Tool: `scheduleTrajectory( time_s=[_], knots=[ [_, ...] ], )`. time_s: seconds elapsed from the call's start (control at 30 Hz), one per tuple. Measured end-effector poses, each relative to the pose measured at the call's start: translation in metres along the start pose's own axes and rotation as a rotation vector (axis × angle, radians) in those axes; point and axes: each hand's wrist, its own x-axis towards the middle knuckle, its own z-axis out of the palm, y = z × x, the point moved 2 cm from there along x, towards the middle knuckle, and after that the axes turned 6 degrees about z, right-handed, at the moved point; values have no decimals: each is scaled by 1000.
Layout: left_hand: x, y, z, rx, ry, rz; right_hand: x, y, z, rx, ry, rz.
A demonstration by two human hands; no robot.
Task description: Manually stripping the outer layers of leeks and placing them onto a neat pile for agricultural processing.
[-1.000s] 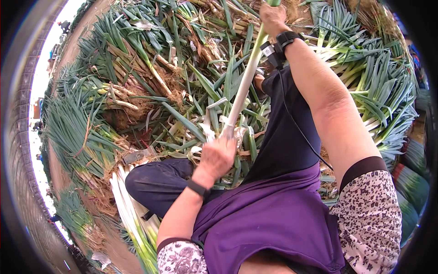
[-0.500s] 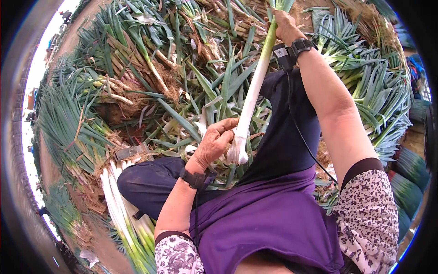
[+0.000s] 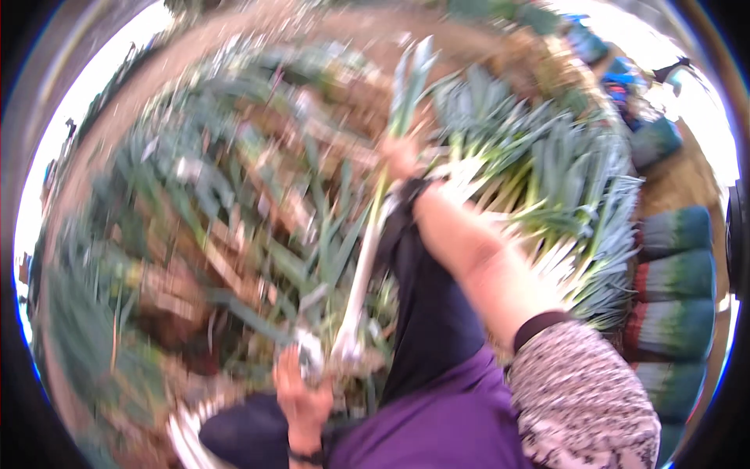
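Note:
My right hand (image 3: 401, 158) is closed around a long leek (image 3: 364, 266) near its green leaves, which stick up beyond the fist. The leek slants down toward me, its white root end low and close to my left hand (image 3: 301, 397). That hand is apart from the stalk, with its fingers stretched upward and blurred. Beside its fingertips lies a whitish scrap (image 3: 310, 350), too smeared to make out. Dark bands circle both wrists.
Trimmed leaves and untrimmed leeks (image 3: 226, 266) spread ahead and to the left. A pile of leeks (image 3: 539, 187) lies on the right, with bundled leeks (image 3: 672, 285) stacked beyond it. White leek stalks (image 3: 186, 438) lie by my left knee (image 3: 242, 434).
The view has swung to the right and blurred, bringing more of the right-hand pile into sight. My left hand has come away from the leek's root end; my right hand still grips the leek.

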Motion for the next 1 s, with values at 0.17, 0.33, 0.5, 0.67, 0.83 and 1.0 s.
scheduleTrajectory(
  time_s=[0.17, 0.33, 0.5, 0.67, 0.83, 1.0],
  knots=[
    [-12, 17, -6, 306, -94, 137, -121, -19, 92, -829, 174, 200],
    [-30, 0, 27, 232, -139, 126, -144, -54, 95, -821, 242, 228],
    [-43, -2, -5, 117, -339, -17, -159, -61, 104, -752, 248, 226],
    [-26, -44, -22, 58, -313, -132, -168, -24, 120, -818, 159, -170],
    [10, -52, -11, 152, -205, -75, -143, -31, 119, -119, -214, 49],
    [-21, -57, -15, -498, -214, -432, -167, -65, 138, -745, -45, -99]
  ],
)
